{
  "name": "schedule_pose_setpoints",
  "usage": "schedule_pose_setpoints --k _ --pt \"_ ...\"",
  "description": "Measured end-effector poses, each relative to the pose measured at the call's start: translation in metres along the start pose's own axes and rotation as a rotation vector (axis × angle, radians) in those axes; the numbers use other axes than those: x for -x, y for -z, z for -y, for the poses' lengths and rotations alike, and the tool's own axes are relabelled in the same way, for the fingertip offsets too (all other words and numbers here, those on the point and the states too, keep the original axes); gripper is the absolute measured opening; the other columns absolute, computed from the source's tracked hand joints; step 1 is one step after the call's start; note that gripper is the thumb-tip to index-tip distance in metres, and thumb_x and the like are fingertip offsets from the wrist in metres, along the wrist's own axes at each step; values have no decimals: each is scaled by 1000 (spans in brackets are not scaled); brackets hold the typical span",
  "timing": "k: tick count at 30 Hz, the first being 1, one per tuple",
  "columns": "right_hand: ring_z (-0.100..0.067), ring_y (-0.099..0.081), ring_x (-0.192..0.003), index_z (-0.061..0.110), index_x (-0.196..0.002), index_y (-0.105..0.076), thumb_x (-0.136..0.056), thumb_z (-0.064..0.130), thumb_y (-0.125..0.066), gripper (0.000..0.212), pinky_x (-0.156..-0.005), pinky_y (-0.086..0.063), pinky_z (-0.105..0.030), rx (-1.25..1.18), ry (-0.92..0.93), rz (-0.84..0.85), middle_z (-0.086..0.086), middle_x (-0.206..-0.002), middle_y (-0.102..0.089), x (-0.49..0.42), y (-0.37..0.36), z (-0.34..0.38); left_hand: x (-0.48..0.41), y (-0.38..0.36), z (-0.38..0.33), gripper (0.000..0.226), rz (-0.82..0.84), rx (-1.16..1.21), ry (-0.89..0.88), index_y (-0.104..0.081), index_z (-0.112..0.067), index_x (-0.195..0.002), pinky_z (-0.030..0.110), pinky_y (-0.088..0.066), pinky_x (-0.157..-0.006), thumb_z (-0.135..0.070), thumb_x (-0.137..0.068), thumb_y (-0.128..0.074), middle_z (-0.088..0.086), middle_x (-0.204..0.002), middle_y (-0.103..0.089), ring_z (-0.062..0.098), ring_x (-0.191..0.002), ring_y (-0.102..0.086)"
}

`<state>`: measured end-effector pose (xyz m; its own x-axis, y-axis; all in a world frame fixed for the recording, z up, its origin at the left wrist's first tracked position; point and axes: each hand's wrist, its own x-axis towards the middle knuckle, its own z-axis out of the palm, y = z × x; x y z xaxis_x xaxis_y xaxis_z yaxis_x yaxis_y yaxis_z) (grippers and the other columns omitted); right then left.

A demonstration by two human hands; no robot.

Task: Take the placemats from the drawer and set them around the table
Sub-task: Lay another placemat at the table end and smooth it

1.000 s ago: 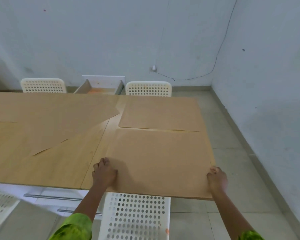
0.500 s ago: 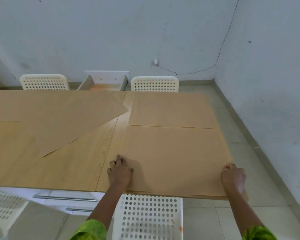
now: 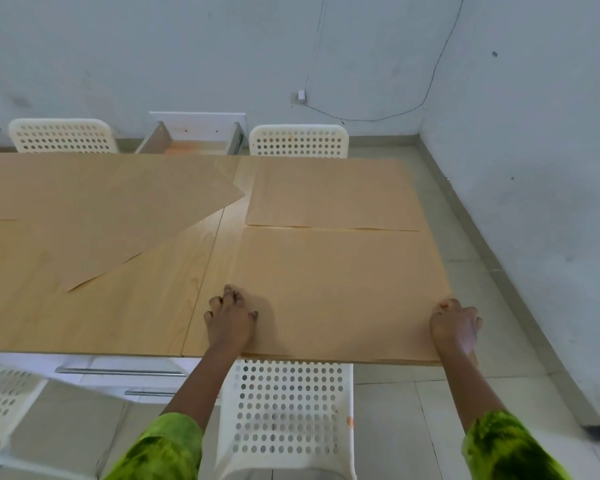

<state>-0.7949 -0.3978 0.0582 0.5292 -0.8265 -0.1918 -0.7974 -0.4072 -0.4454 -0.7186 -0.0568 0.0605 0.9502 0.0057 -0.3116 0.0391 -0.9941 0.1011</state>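
Placemat nearest the camera (image 3: 340, 289) lies flat on the worktop (image 3: 125, 306), at its near right corner, near edge about flush with the worktop edge. Left hand (image 3: 230, 322) sits on the mat's near left corner, fingers spread and pressed down, grip not closed on anything. Right hand (image 3: 455, 325) is at the mat's near right corner, fingers curled over the edge there; can't tell if it pinches the mat or just rests, grip state unclear.

Second placemat (image 3: 333, 194) lies just beyond the first, edges almost touching, near edge slightly wavy. Third placemat (image 3: 94, 216) sits left of the first, skewed, one corner pointing toward the second mat. A further mat edge shows at the far left, mostly out of frame.

Drawer (image 3: 191, 142) stands open beyond the worktop's far edge, against the wall. White perforated chairs: one (image 3: 284, 417) tucked under just below the first mat, two at the far side, either side of the drawer (image 3: 63, 135) (image 3: 298, 142). Green sleeves on both arms
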Motion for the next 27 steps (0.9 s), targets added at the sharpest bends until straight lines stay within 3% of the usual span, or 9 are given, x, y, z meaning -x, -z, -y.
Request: schedule_pose_setpoints --k 8,14,17,20,24,27 --pt "-35 -37 -118 8 -120 -55 -91 12 -43 32 -97 -35 -43 53 76 -15 -19 -124 -43 2 -1 -7 3 1 -3 58 -1 -17 11 -22 -10 -146 44 -28 -107 -39 -97 -33 6 -157 -12 31 -137 -19" --pt "-33 -35 -125 6 -131 -44 -89 14 -45 43 -100 -31 -42 71 183 -40 -17 -133 -44 4 -11 12 -14 14 -20 58 15 155 89 -28 -10 -143 47 -21 -110 -35 -93 -44 8 -157 -8 32 -140 -10" --pt "-32 -38 -125 5 -132 -43 -88 22 -35 48 -100 -32 -40 76 352 -24 -15 -135 -45 0 -29 44 -40 21 -53 58 -62 87 -77 -28 -11 -143 45 -20 -113 -35 -93 -44 9 -157 -8 31 -143 -8" --pt "-31 -35 -132 5 -136 -41 -79 27 -25 64 -108 -27 -38 60 533 76 -15 -142 -43 -6 -51 82 -75 22 -98 62 49 26 -340 -20 -9 -147 42 -14 -118 -39 -96 -39 9 -159 -4 26 -147 -1" --pt "-20 -10 -146 20 -146 -25 -93 25 -30 54 -117 -9 -37 233 759 220 -1 -158 -19 -19 -78 124 -108 14 -134 68 74 -73 -579 1 -16 -151 41 4 -118 -48 -97 -25 2 -159 12 21 -146 14" --pt "-19 1 -147 27 -148 -16 -97 29 -27 52 -118 -1 -41 324 825 258 3 -160 -7 -19 -91 135 -116 -3 -133 72 77 -145 -618 10 -26 -149 44 11 -115 -63 -89 -4 -3 -157 21 20 -144 22"
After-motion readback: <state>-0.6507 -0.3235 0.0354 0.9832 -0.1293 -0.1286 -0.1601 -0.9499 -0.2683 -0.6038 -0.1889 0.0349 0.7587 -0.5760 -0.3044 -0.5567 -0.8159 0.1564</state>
